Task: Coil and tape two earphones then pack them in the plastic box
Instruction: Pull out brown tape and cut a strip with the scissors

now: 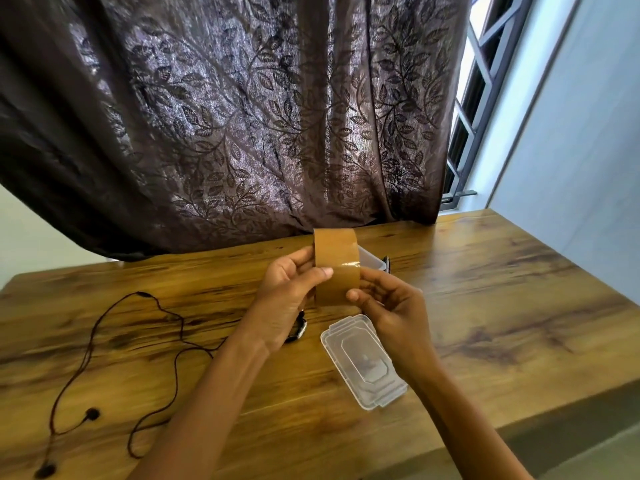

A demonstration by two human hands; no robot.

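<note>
Head view: our left hand (294,285) and right hand (393,306) both grip the brown tape roll (335,268), held up just behind the lid (363,362). A loose earphone (92,414) lies well left of the lid, and the box (373,262) sits behind it, mostly hidden. We should find the tape end with a thumbnail, peel a short strip and keep it from folding.
</note>
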